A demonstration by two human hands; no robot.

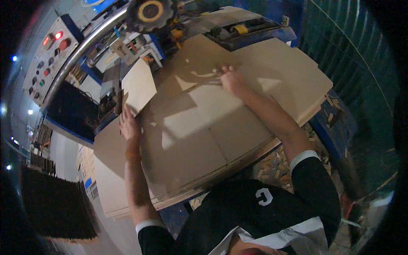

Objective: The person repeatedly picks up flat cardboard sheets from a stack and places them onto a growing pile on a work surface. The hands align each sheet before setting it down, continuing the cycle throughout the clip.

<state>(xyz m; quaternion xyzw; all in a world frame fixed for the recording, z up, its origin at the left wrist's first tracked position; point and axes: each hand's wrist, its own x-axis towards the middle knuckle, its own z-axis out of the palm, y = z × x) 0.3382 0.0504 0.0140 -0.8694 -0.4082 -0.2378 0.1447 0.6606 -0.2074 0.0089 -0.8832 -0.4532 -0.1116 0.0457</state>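
A stack of large tan cardboard sheets [191,144] lies in front of me, with die-cut creases and a cut far edge on the top sheet. My left hand [129,124] is at the stack's left side, fingers stretched out against the lower tip of a raised pale cardboard flap [140,87]. Across the stack reaches my right arm. At the far edge of the top sheet, my right hand [231,80] has its fingers curled in, beside narrow cardboard scraps [204,75]. What those fingers grip is too blurred to name.
A control panel [51,59] with lit red lamps and a curved metal rail [80,49] stand at the left. A black handwheel [149,15] hangs at the top. Cardboard offcuts [276,165] litter the floor below the stack. Green corrugated sheeting [361,55] borders the right.
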